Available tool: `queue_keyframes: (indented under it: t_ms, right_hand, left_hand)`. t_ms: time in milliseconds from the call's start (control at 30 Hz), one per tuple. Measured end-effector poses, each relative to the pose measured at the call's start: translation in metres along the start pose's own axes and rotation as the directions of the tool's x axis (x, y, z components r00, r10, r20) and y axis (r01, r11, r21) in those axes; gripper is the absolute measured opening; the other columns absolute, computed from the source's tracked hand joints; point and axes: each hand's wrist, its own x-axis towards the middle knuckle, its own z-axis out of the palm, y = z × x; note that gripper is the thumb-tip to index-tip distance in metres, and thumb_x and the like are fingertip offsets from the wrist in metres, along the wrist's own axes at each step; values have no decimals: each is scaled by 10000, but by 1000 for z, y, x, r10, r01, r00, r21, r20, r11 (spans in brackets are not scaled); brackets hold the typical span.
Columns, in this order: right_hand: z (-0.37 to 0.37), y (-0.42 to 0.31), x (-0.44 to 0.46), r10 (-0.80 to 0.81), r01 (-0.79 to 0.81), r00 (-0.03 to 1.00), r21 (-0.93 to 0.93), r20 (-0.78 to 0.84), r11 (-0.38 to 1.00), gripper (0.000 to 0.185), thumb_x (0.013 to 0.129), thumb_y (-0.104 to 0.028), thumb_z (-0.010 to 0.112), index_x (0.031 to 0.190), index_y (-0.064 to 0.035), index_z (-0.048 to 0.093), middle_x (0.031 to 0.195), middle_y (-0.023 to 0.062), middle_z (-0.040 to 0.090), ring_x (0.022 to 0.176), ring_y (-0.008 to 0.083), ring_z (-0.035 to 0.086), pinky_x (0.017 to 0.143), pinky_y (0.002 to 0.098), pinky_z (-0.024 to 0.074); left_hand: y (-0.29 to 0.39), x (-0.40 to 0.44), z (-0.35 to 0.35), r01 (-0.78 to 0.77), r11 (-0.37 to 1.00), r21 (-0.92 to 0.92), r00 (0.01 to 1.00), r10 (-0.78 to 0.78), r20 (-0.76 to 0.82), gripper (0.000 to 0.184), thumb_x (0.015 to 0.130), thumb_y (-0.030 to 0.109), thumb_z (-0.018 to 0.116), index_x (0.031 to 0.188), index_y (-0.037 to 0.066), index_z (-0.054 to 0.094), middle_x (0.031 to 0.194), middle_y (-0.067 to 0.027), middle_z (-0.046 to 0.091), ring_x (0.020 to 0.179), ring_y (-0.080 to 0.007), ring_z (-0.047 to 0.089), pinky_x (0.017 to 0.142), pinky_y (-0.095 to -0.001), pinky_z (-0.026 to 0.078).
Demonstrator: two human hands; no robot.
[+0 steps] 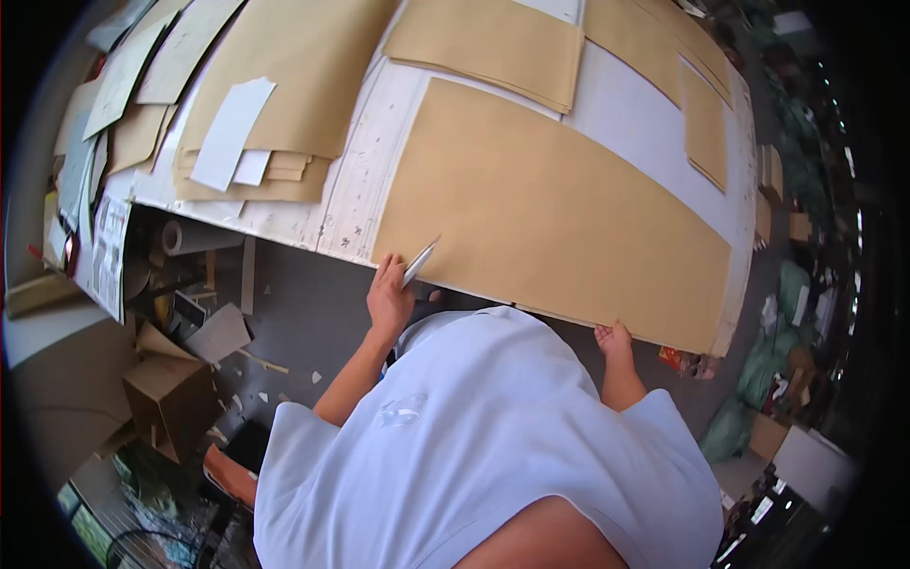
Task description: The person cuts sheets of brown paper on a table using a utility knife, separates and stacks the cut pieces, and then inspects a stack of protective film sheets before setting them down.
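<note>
A large sheet of brown kraft paper [550,209] lies flat along the near edge of the white table. My left hand [389,299] is closed around a slim silver craft knife [421,260], its thin tip pointing away from me over the sheet. The fingers of that hand rest at the paper's near left corner. Farther right, my right hand [615,339] pinches the near edge of the same kraft paper. Its thumb is partly hidden at the edge.
More brown sheets [493,47] lie at the back, and a narrow brown piece [703,128] at the right. White paper strips [232,133] top a stack on the left. Below stand a cardboard box [171,403] and a white roll [194,237]. Green bags [758,379] lie right.
</note>
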Motion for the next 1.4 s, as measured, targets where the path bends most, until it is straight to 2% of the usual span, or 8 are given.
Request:
queue_keyframes:
  t_ms: [533,733,867,933,1133,1300,1367,1400]
  right_hand:
    - [24,13,-34,-43,43,999,18,25,999,317,1004,-385,522,1025,-86,625,869,88,669,770,231,645,746,434,574]
    - [17,2,-58,3,13,999,-298,53,954,492,985,-493,514,1134,-31,591,1014,168,672,842,301,666,756,451,568]
    - [35,-18,-95,-214,98,971,-635,-109,767,469,959,-504,545,989,-53,671,890,166,719,880,292,699,737,459,561]
    - [51,-36,-97,-634,325,771,-887,47,329,457,932,-488,574,944,-45,688,958,202,713,931,335,693,798,474,546]
    - [144,-144,-148,-357,403,817,-891,453,-209,488,910,-479,591,1077,-35,704,1058,191,707,1013,353,675,847,471,534]
    - [98,-158,-101,-434,402,839,-911,329,86,447,900,-462,608,1018,-38,686,990,195,708,976,348,679,838,447,535]
    - [57,-143,-61,-605,388,796,-779,13,493,389,892,-408,643,900,-19,652,940,190,704,943,347,680,833,448,534]
    - [36,-132,-40,-601,368,799,-779,-14,508,389,892,-408,643,900,-19,652,940,190,704,943,347,680,833,448,534]
  left_hand:
    - [-28,3,13,-38,990,132,985,15,170,278,908,150,643,1153,24,606,1244,-189,620,1201,-380,563,921,-454,481]
    - [-5,5,1,-25,995,99,990,11,139,226,887,101,658,1085,-2,622,1225,-182,630,1206,-396,556,933,-456,478]
    - [-13,0,10,-57,994,90,998,54,34,172,881,102,669,1019,5,635,1206,-176,647,1223,-390,557,973,-458,478]
    - [-7,1,9,-27,996,81,1000,26,11,168,880,103,670,1015,7,637,1200,-175,651,1217,-390,562,968,-457,482]
    - [1,6,4,23,992,126,999,-26,23,162,885,100,664,1011,3,635,1202,-173,652,1204,-373,574,933,-445,502]
    - [-26,1,15,187,978,95,982,-189,14,397,881,195,720,1183,-44,625,1149,-234,672,1012,-353,684,860,-372,535]
    - [-23,3,14,212,972,98,976,-215,18,432,880,203,724,1213,-51,619,1053,-219,707,913,-304,711,809,-356,538]
    - [-13,5,11,227,970,87,972,-231,45,367,886,199,716,1171,-22,644,967,-179,721,833,-296,699,752,-362,531]
